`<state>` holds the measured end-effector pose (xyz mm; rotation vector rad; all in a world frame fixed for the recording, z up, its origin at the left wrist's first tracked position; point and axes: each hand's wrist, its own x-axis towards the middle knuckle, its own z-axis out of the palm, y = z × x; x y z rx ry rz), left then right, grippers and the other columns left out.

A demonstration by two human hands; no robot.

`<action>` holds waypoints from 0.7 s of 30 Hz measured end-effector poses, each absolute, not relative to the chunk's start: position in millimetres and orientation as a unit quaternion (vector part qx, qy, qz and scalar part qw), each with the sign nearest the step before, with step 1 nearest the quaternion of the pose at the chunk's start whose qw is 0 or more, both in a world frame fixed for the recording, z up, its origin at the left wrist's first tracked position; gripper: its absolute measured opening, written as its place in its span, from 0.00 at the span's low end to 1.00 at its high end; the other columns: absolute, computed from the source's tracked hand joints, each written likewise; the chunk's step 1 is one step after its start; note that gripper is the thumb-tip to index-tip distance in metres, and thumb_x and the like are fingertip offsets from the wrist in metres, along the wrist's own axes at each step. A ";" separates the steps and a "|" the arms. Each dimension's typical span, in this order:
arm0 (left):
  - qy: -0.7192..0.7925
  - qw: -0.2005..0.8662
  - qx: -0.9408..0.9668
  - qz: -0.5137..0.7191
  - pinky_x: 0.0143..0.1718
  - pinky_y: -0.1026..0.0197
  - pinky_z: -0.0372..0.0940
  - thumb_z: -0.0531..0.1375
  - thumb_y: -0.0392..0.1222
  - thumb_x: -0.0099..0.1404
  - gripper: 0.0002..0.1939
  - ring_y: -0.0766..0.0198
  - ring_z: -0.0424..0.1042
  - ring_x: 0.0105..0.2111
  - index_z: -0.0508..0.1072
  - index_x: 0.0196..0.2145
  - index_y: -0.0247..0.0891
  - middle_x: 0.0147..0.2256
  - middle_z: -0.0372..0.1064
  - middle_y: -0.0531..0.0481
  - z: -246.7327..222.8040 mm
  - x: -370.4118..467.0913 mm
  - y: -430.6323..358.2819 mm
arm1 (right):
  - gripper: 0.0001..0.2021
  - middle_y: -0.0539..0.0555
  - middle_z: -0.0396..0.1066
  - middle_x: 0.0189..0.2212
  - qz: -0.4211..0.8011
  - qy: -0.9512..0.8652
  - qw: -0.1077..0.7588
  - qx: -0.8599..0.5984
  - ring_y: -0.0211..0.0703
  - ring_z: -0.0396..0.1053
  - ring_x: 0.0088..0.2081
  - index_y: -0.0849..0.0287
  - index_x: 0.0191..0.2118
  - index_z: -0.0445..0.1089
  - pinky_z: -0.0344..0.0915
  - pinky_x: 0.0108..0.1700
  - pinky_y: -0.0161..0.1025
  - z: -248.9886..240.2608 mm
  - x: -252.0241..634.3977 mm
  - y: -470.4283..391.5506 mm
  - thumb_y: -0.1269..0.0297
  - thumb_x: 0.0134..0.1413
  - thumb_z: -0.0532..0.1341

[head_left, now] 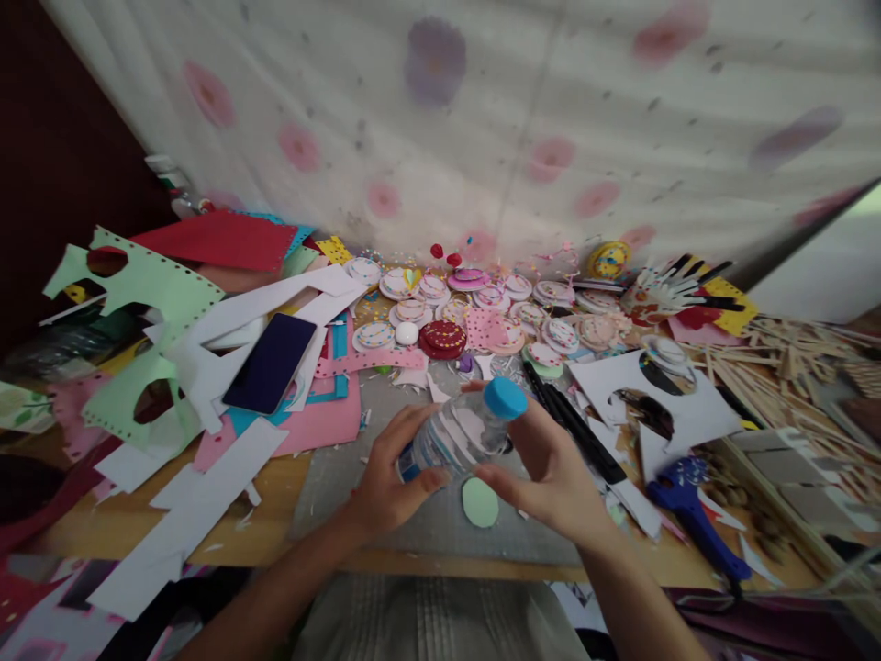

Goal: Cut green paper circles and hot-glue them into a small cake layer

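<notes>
Between my hands, above the grey cutting mat, a clear plastic bottle with a light-blue cap is held tilted, its cap end up and to the right. My left hand wraps round its lower part, thumb toward me. Around the upper part curls my right hand, thumb near the bottle's shoulder and fingers partly hidden behind the cap. A pale green paper disc lies on the mat just below the bottle.
Cut paper and a phone lie at left. Decorated paper discs line the back, before a floral curtain. At right are black pens, a blue glue gun, a cup of markers and many wooden sticks.
</notes>
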<state>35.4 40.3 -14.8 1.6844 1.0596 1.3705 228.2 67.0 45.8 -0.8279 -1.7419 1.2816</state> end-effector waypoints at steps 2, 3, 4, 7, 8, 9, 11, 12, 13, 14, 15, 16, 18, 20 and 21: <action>0.379 0.385 0.651 0.534 0.50 0.52 0.62 0.59 0.59 0.62 0.30 0.50 0.68 0.48 0.68 0.56 0.40 0.49 0.69 0.40 -17.8 36.1 44.8 | 0.29 0.56 0.65 0.55 0.473 -0.737 0.351 -0.333 0.49 0.64 0.56 0.51 0.58 0.61 0.59 0.60 0.47 57.3 237.4 73.4 0.65 0.50 0.68; 0.366 0.395 0.651 0.536 0.51 0.51 0.61 0.59 0.60 0.62 0.30 0.50 0.67 0.49 0.68 0.56 0.40 0.50 0.69 0.40 -19.6 36.4 46.3 | 0.29 0.56 0.65 0.53 0.458 -0.756 0.330 -0.332 0.49 0.64 0.55 0.51 0.57 0.62 0.60 0.59 0.47 62.6 240.2 76.1 0.66 0.49 0.68; 0.355 0.401 0.651 0.538 0.52 0.51 0.60 0.59 0.60 0.61 0.31 0.49 0.67 0.50 0.68 0.56 0.40 0.50 0.69 0.40 -21.7 36.7 47.5 | 0.29 0.55 0.66 0.52 0.445 -0.771 0.317 -0.328 0.49 0.65 0.54 0.51 0.56 0.62 0.61 0.58 0.46 67.2 241.5 78.4 0.67 0.48 0.69; 0.343 0.425 0.642 0.538 0.52 0.49 0.60 0.59 0.63 0.60 0.33 0.48 0.67 0.50 0.69 0.55 0.39 0.50 0.69 0.38 -28.5 38.5 50.0 | 0.28 0.56 0.65 0.51 0.419 -0.797 0.302 -0.313 0.49 0.66 0.52 0.53 0.54 0.63 0.63 0.55 0.44 77.3 237.9 83.9 0.68 0.46 0.69; 0.344 0.432 0.636 0.539 0.52 0.49 0.60 0.58 0.64 0.60 0.34 0.47 0.67 0.50 0.69 0.55 0.38 0.50 0.69 0.38 -30.5 38.8 51.1 | 0.28 0.56 0.65 0.50 0.411 -0.803 0.300 -0.311 0.48 0.66 0.52 0.53 0.53 0.63 0.63 0.55 0.44 80.2 235.3 86.0 0.68 0.45 0.69; 0.343 0.439 0.631 0.541 0.52 0.49 0.61 0.58 0.64 0.60 0.35 0.47 0.67 0.50 0.69 0.55 0.37 0.50 0.69 0.37 -32.1 38.6 52.4 | 0.27 0.56 0.66 0.50 0.403 -0.809 0.295 -0.309 0.48 0.66 0.52 0.54 0.53 0.63 0.62 0.55 0.43 83.3 232.6 88.5 0.69 0.45 0.69; 0.336 0.450 0.631 0.535 0.53 0.49 0.61 0.57 0.65 0.60 0.35 0.47 0.67 0.51 0.68 0.56 0.37 0.51 0.68 0.37 -33.4 36.0 55.9 | 0.27 0.55 0.66 0.49 0.383 -0.828 0.273 -0.304 0.47 0.66 0.51 0.55 0.51 0.64 0.62 0.54 0.42 91.3 228.5 95.3 0.69 0.44 0.70; 0.328 0.455 0.637 0.528 0.53 0.49 0.61 0.58 0.65 0.60 0.36 0.47 0.68 0.51 0.68 0.57 0.38 0.52 0.69 0.37 -32.9 33.4 57.9 | 0.26 0.55 0.66 0.48 0.374 -0.840 0.256 -0.299 0.47 0.66 0.51 0.56 0.50 0.65 0.62 0.54 0.42 96.1 227.2 99.3 0.68 0.43 0.71; 0.320 0.461 0.645 0.519 0.53 0.49 0.61 0.59 0.64 0.59 0.36 0.47 0.68 0.51 0.68 0.57 0.38 0.52 0.69 0.37 -31.5 30.1 60.0 | 0.25 0.55 0.66 0.48 0.364 -0.852 0.236 -0.293 0.47 0.66 0.50 0.56 0.49 0.66 0.62 0.54 0.41 101.2 226.5 103.4 0.67 0.43 0.72; 0.310 0.466 0.655 0.508 0.53 0.49 0.61 0.60 0.63 0.58 0.36 0.47 0.68 0.51 0.67 0.58 0.40 0.52 0.69 0.38 -29.4 26.4 62.1 | 0.24 0.55 0.66 0.47 0.357 -0.863 0.214 -0.288 0.46 0.66 0.50 0.56 0.47 0.67 0.62 0.53 0.41 106.3 226.0 107.2 0.65 0.42 0.73; 0.301 0.468 0.666 0.497 0.54 0.49 0.60 0.61 0.63 0.57 0.37 0.47 0.68 0.53 0.66 0.59 0.41 0.54 0.68 0.38 -26.6 22.7 64.2 | 0.23 0.55 0.66 0.46 0.352 -0.871 0.193 -0.283 0.46 0.66 0.49 0.57 0.45 0.68 0.62 0.51 0.40 111.0 225.7 110.5 0.63 0.41 0.73; 0.291 0.468 0.677 0.487 0.55 0.49 0.59 0.62 0.63 0.57 0.38 0.47 0.66 0.54 0.65 0.60 0.42 0.55 0.67 0.38 -23.4 19.1 66.1 | 0.23 0.54 0.66 0.45 0.350 -0.876 0.174 -0.282 0.45 0.66 0.47 0.57 0.44 0.68 0.63 0.50 0.40 115.1 225.4 113.2 0.61 0.41 0.74; 0.271 0.475 0.691 0.473 0.57 0.48 0.57 0.61 0.65 0.56 0.40 0.47 0.64 0.57 0.63 0.62 0.44 0.58 0.64 0.39 -16.9 13.2 69.7 | 0.23 0.53 0.66 0.43 0.348 -0.883 0.146 -0.280 0.44 0.66 0.45 0.56 0.42 0.67 0.64 0.46 0.39 121.4 224.2 116.6 0.58 0.41 0.74; 0.256 0.495 0.694 0.456 0.58 0.47 0.56 0.60 0.67 0.56 0.42 0.46 0.63 0.58 0.62 0.62 0.44 0.59 0.64 0.39 -11.4 8.9 73.3 | 0.23 0.52 0.67 0.41 0.345 -0.888 0.124 -0.277 0.43 0.66 0.42 0.56 0.41 0.67 0.64 0.42 0.37 125.8 221.9 118.3 0.55 0.41 0.74; 0.251 0.509 0.693 0.445 0.59 0.47 0.56 0.59 0.68 0.55 0.42 0.46 0.63 0.58 0.63 0.62 0.43 0.59 0.64 0.39 -9.4 7.2 75.4 | 0.23 0.52 0.67 0.39 0.341 -0.892 0.111 -0.276 0.42 0.66 0.40 0.57 0.40 0.67 0.64 0.40 0.37 127.8 220.3 118.9 0.54 0.41 0.73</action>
